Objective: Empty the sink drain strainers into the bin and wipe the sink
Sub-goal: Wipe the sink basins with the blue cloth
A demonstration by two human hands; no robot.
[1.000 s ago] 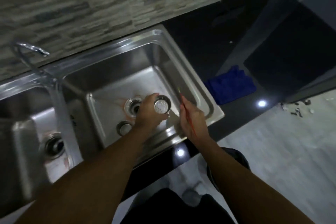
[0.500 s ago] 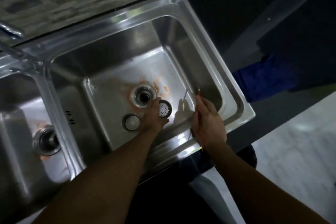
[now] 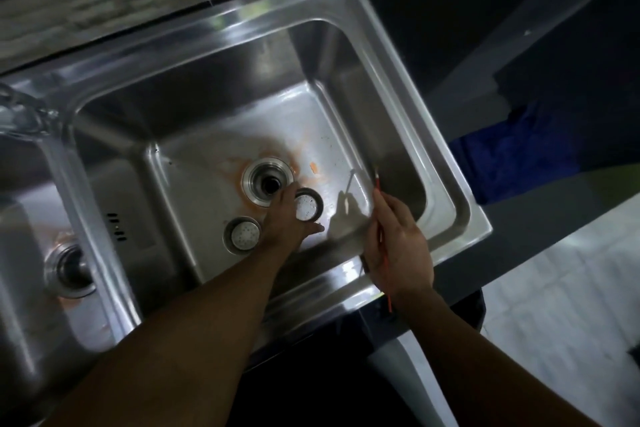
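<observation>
Low inside the right basin of the steel double sink (image 3: 398,94), my left hand (image 3: 289,218) grips a round perforated strainer (image 3: 307,206) just right of the open drain (image 3: 267,181). A second strainer (image 3: 242,234) lies upside down on the basin floor, left of that hand. Orange stains ring the drain, and a small orange scrap (image 3: 313,167) lies to its right. My right hand (image 3: 398,246) hovers over the basin's front right part, holding a thin red stick (image 3: 380,222) that points away from me.
The left basin has its own open drain (image 3: 71,267) with orange residue around it. The tap base (image 3: 24,111) stands at the far left. A blue cloth (image 3: 512,163) lies on the dark counter right of the sink. Pale floor shows at the lower right.
My left hand has lowered the strainer from above the sink down to the basin floor beside the drain. My right hand followed over the basin with the stick. The view has moved closer.
</observation>
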